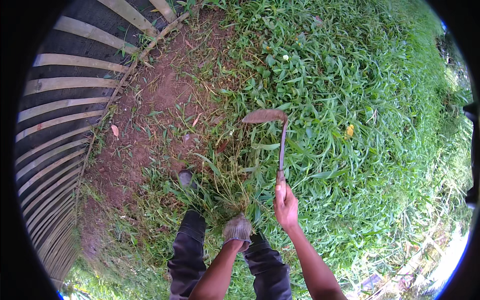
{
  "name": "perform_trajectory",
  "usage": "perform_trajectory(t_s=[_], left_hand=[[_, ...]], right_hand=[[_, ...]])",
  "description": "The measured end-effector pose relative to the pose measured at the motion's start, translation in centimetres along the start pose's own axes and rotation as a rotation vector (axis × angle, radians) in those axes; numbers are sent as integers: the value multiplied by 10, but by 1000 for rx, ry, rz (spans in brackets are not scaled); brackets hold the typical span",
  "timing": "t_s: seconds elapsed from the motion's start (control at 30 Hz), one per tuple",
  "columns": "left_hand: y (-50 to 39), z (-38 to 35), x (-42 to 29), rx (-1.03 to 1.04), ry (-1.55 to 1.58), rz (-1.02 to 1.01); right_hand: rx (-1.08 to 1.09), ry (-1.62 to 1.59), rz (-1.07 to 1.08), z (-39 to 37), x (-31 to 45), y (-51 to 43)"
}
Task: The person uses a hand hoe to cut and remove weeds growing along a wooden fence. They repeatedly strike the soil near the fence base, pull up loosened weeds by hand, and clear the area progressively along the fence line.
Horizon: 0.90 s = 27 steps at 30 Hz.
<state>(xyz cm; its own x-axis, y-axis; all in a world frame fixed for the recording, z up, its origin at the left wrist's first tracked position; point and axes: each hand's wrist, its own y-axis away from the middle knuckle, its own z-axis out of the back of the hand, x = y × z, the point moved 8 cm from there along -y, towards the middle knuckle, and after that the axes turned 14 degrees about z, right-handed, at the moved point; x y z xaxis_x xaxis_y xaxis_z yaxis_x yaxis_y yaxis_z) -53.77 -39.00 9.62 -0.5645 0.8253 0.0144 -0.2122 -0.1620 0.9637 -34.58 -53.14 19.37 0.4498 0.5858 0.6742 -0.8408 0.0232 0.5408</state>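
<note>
My right hand [286, 206], bare, grips the wooden handle [280, 177] of a sickle. The curved, rust-brown blade [265, 116] points left at the top of a thin metal shank [282, 146], above the weeds. Between my legs, my left hand [237, 229] wears a knitted work glove and is closed around a bunch of long grass and weeds [228, 191]. The stems fan out ahead of the glove, and its fingertips are partly hidden among them.
Bare reddish soil [165, 93] lies left of the weeds, bordered by a bamboo-slat fence [71, 84] with dark sheeting behind. Dense green weeds [337, 93] cover the right side. My dark trouser legs [187, 255] and a dark shoe [186, 179] stand close to the grass bunch.
</note>
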Motion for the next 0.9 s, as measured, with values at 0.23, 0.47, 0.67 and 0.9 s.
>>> perform_trajectory(t_s=[0.23,0.47,0.67,0.9], left_hand=[[2,27,65,-41,-156,-2],[49,-34,89,311,-162,134],[89,-3,38,103,-234,151],[146,158,69,152,82,-179]], right_hand=[[801,545,-343,-43,-163,162],[180,533,-297,105,-140,214],[-177,516,-197,148,-30,132],[-135,593,-367,135,37,200]])
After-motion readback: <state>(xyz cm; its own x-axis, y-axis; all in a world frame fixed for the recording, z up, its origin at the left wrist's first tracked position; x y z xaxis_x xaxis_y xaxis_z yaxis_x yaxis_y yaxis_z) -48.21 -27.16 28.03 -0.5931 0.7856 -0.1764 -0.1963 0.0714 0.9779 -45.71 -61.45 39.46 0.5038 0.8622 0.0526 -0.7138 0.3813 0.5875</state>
